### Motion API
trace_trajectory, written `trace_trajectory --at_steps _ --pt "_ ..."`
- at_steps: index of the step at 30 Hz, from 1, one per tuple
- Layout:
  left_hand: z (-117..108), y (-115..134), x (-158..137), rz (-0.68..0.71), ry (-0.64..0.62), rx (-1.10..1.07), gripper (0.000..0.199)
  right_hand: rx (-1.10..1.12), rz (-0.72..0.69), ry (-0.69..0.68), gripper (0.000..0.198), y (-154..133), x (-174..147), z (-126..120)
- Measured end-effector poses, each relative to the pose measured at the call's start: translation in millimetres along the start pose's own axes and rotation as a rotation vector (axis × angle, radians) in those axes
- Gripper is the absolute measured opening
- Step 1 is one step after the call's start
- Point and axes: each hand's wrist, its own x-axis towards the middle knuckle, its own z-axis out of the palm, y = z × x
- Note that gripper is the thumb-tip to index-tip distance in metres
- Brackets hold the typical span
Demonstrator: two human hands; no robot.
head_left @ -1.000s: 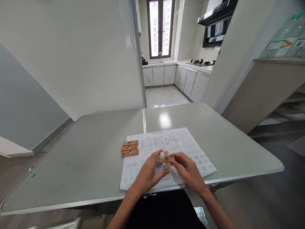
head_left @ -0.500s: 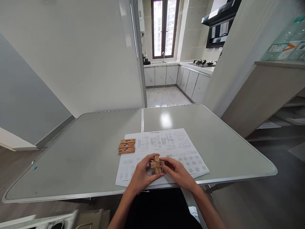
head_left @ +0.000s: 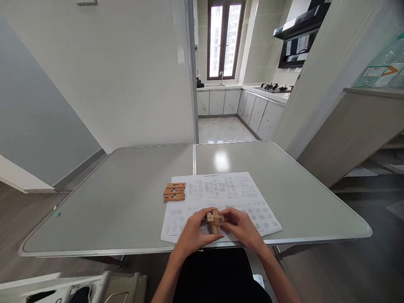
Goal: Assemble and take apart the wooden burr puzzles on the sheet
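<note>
Between my two hands is a small wooden burr puzzle point(head_left: 216, 221), a cross of interlocked blocks with dark digits on some faces. Thumb and fingers of my left hand point(head_left: 195, 232) close around its left side, top and bottom. From the right, the fingertips of my right hand point(head_left: 241, 228) pinch the block marked 2. Below the puzzle lies a white instruction sheet point(head_left: 197, 202) printed with many small diagrams. At the sheet's upper left, several notched wooden pieces point(head_left: 174, 191) lie side by side, partly on the paper.
The grey-green table point(head_left: 139, 202) has a metal-edged rim and a seam across it. A teal scrap point(head_left: 57, 214) lies near its left edge. White appliance parts point(head_left: 72, 290) stand at lower left. Water bottles point(head_left: 385, 67) rest on a ledge at right.
The whole view has shifted slightly, so the table appears further right. The burr puzzle is turned a little in my hands, with the face marked 2 angled more to the right. Both hands keep their hold.
</note>
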Motion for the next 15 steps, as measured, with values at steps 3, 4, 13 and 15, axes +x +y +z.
trace_trajectory --at_steps 3,4,13,15 --pt "-0.4 2.2 -0.3 -0.005 0.015 -0.018 0.068 -0.036 -0.021 0.021 0.022 2.9 -0.6 1.9" --pt "-0.6 3.2 -0.4 -0.004 0.019 -0.025 0.067 -0.055 -0.027 0.029 0.021 3.2 -0.6 2.5" --pt "-2.0 5.8 -1.5 -0.028 0.012 -0.047 0.067 -0.144 -0.045 0.050 0.022 -4.0 -3.5 6.1" --pt "-2.1 6.0 -1.4 -0.027 0.013 -0.044 0.067 -0.133 -0.048 0.041 0.021 -3.3 -3.6 5.8"
